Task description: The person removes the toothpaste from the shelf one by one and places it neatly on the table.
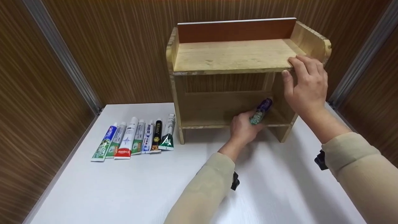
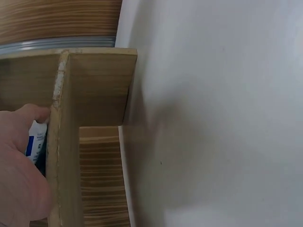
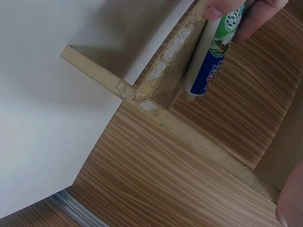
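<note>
A toothpaste tube (image 1: 261,111), green at one end and dark blue-purple at the other, is pinched in my left hand (image 1: 244,127). It tilts over the lower board at the right side of the small wooden shelf (image 1: 230,57). The right wrist view shows the same tube (image 3: 213,61) close to that board, with left fingers (image 3: 258,16) around its green end. In the left wrist view my left hand (image 2: 21,165) partly hides the tube (image 2: 35,142). My right hand (image 1: 307,84) grips the upper board's front right corner, fingers on top and thumb at the edge.
Several toothpaste tubes (image 1: 126,143) lie side by side on the white table (image 1: 124,189), left of the shelf. Brown wood-grain walls (image 1: 124,46) enclose the table, with metal strips (image 1: 65,56) at the corners. The shelf's side panels rise above its top board.
</note>
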Tool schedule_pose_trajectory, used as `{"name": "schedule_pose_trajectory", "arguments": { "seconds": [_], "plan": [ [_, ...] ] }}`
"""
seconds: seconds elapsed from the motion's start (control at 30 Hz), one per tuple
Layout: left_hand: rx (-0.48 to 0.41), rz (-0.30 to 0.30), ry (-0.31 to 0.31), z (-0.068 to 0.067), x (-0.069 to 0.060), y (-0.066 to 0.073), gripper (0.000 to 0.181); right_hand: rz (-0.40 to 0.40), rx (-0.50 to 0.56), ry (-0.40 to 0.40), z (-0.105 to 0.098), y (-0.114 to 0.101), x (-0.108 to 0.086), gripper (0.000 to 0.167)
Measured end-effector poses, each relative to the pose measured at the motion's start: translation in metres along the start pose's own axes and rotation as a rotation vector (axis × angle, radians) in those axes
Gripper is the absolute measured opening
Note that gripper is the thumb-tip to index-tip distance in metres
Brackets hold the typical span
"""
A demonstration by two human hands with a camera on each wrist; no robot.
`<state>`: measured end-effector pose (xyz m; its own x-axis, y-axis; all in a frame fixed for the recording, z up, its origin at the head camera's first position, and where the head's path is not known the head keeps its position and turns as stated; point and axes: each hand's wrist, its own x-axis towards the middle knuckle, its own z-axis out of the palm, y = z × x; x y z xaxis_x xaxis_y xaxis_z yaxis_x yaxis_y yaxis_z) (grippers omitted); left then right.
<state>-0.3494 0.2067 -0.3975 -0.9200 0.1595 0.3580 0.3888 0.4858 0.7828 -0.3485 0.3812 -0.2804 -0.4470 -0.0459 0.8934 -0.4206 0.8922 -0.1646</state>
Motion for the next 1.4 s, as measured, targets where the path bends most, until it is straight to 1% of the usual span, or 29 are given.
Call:
{"name": "schedule_pose_trajectory", "arguments": {
  "seconds": [0.1, 0.33, 0.47, 0.53, 0.77, 0.9, 1.03, 1.17, 1.27, 1.4],
  "plan": [
    [-0.039, -0.003, -0.026, -0.006, -0.002, -0.001, 0.057, -0.002, -0.001, 0.001, 0.000, -0.001, 0.000, 0.044],
    [-0.153, -0.006, -0.098, -0.020, -0.009, -0.005, 0.057, -0.001, -0.001, 0.007, -0.001, -0.003, -0.001, 0.042],
    [-0.219, -0.033, -0.148, -0.030, -0.013, -0.010, 0.057, 0.011, -0.002, -0.009, 0.000, -0.005, -0.002, 0.042],
    [-0.236, -0.052, -0.167, -0.036, -0.016, -0.012, 0.057, 0.017, 0.000, -0.014, 0.001, -0.006, -0.002, 0.042],
    [-0.193, -0.100, -0.198, -0.057, -0.027, -0.020, 0.057, 0.005, -0.006, -0.022, 0.003, -0.007, -0.003, 0.044],
    [-0.210, -0.116, -0.211, -0.071, -0.032, -0.026, 0.059, 0.008, -0.004, -0.018, 0.005, -0.007, -0.003, 0.043],
    [-0.224, -0.132, -0.210, -0.086, -0.040, -0.034, 0.060, 0.010, 0.011, 0.002, 0.006, -0.006, -0.004, 0.041],
    [-0.236, -0.161, -0.202, -0.103, -0.050, -0.044, 0.061, 0.001, 0.017, 0.010, 0.008, -0.006, -0.004, 0.041],
    [-0.232, -0.201, -0.204, -0.116, -0.060, -0.052, 0.061, -0.003, 0.015, 0.000, 0.009, -0.006, -0.005, 0.042],
    [-0.195, -0.201, -0.193, -0.135, -0.072, -0.062, 0.059, -0.008, 0.007, -0.007, 0.009, -0.005, -0.005, 0.043]
  ]
}}
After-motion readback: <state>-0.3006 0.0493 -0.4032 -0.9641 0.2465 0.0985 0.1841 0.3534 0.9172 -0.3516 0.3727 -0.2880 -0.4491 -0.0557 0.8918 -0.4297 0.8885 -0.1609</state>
